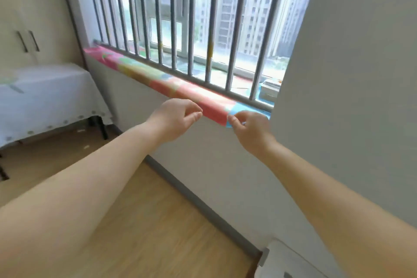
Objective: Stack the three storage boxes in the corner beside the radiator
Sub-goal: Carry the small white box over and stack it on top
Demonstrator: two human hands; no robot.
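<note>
White box corner [291, 262] | low, beneath right hand [250, 127] | apart

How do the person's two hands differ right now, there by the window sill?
The left hand hangs in the air just short of the colourful sill cover, fingers loosely curled and holding nothing. The right hand is at the cover's blue end, its fingertips apparently pinching the edge there. The left hand sits slightly higher in the view. Both are bare and reach forward at sill height.
</note>
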